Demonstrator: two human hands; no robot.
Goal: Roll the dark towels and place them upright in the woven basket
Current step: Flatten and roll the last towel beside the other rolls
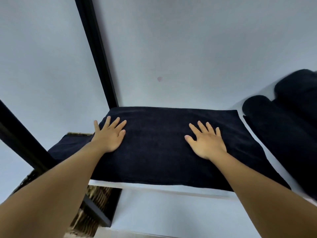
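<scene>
Head view: the towel (159,152) is spread flat, long axis left to right, and is pressed by the left hand (109,136) and right hand (206,143), fingers splayed wide, with the basket (96,198) set near left, below its left end.

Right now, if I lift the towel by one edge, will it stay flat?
Likely floppy: the towel already sags toward the basket at its left end. Its plush pile probably grips rather than slides. The rolls at right suggest rolling stiffens it.

Soft even light, faint shadows; wide-angle warp, blur at right edge.
</scene>
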